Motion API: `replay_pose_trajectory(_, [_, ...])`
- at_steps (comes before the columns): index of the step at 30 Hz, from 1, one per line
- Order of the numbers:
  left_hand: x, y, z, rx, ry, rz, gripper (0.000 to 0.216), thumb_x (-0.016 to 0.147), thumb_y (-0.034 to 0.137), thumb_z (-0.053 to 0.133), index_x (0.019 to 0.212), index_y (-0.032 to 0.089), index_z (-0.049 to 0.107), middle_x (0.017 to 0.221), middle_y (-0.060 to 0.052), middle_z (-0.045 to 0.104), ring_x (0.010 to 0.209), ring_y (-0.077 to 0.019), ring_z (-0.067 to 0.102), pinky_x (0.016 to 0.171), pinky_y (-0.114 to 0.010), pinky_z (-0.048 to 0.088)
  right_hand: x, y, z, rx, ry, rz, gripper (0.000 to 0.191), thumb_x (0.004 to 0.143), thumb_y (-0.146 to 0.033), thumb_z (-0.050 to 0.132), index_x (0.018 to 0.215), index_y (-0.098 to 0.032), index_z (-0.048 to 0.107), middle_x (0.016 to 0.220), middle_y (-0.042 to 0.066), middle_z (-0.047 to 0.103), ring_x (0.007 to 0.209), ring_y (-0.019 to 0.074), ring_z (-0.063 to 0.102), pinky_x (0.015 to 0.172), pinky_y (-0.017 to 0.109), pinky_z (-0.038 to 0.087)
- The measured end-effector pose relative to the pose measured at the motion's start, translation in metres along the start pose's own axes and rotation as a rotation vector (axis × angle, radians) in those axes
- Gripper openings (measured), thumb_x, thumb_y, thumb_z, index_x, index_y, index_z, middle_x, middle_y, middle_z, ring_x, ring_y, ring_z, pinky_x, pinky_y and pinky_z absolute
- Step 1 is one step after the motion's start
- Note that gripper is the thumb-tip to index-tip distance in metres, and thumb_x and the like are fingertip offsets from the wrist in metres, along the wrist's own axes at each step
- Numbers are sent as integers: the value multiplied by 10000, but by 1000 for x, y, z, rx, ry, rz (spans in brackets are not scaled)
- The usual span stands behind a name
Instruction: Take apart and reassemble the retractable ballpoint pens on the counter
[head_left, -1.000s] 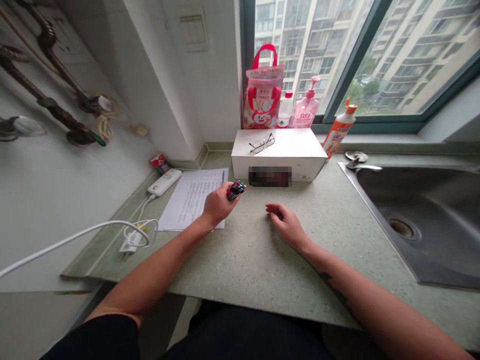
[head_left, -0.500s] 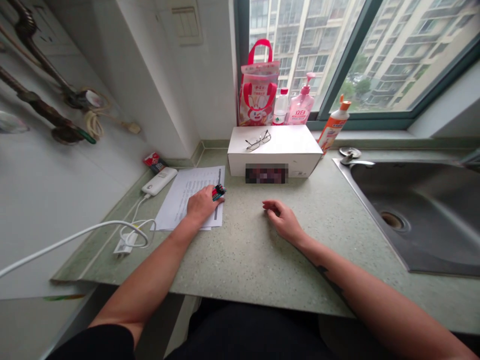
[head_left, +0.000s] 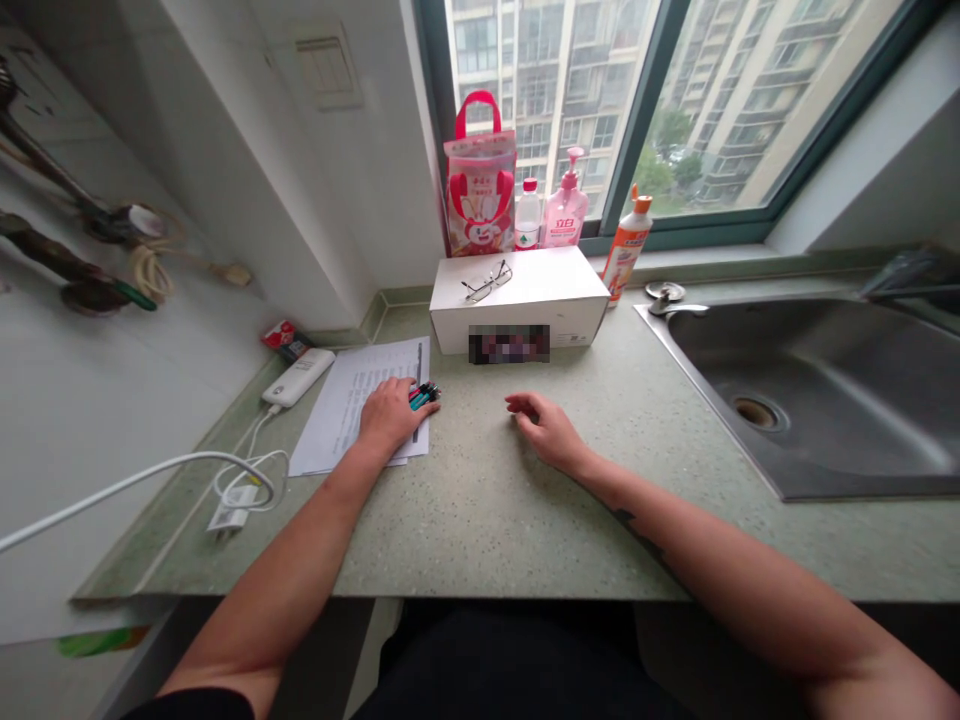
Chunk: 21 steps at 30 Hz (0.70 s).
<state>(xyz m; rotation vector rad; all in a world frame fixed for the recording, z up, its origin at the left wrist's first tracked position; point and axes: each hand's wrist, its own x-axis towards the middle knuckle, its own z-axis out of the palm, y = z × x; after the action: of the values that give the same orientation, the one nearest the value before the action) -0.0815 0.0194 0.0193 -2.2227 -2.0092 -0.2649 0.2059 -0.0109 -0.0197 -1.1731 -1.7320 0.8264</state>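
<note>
Several pens clasped in left hand at wearer's eleven o'clock, over printed sheets; gathering done, release not yet. Right hand, apart at twelve to one, loosely curled, nothing in it. Barrels mostly covered, count unclear, perhaps touching paper.

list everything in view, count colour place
Speckled counter: one, green, centre
Printed paper sheets: two or more, white, left
Slim pens: several, red, teal, black, over sheets' edge
Rectangular cardboard box: one, white, back
Wire glasses: one pair, silvery, on box
Handled plastic bag: one, pink, behind box
Plastic bottles: three, pink, clear, white-orange, near box
Oblong corded device: one, white, left
Steel sink: one, grey, right
Framed window: one, green, back
Left hand: one, bare, around pens
Right hand: one, bare, over counter
</note>
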Motion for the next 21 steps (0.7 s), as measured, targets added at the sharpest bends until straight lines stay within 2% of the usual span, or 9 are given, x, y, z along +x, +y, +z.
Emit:
replay_pose_trajectory(7, [-1, 1, -4, 1, -8, 38, 625, 839, 620, 669, 1252, 152, 633, 1122, -147, 652, 1058, -324, 604, 902, -394, 470, 0, -1, -2, -24, 5, -3, 345, 828, -70, 524, 1125, -192, 650, 1036, 71, 736, 945, 175, 692, 896, 366, 546])
replay_pose_trajectory(14, [-3, 5, -11, -23, 2, 85, 565, 826, 515, 717, 1257, 165, 609, 1156, -143, 628, 1066, -313, 586, 927, -390, 455, 1, -4, -3, -47, 15, -11, 349, 826, -79, 514, 1126, -185, 658, 1018, 76, 734, 913, 176, 687, 875, 369, 548])
replay_pose_trajectory(17, [-4, 7, -16, -26, 7, 113, 471, 817, 461, 737, 1169, 168, 627, 1129, -132, 630, 1053, -306, 578, 917, -393, 455, 1, -4, -3, -47, 10, -19, 352, 828, -82, 516, 1131, -188, 659, 1016, 73, 734, 915, 174, 685, 875, 367, 546])
replay_pose_trajectory(21, [-5, 9, -21, -15, -31, 152, 247, 833, 386, 730, 951, 186, 646, 1007, -97, 655, 986, -274, 595, 862, -370, 465, 1, -4, -3, -47, 3, -21, 356, 822, -80, 519, 1132, -187, 657, 1022, 74, 735, 914, 174, 686, 874, 366, 545])
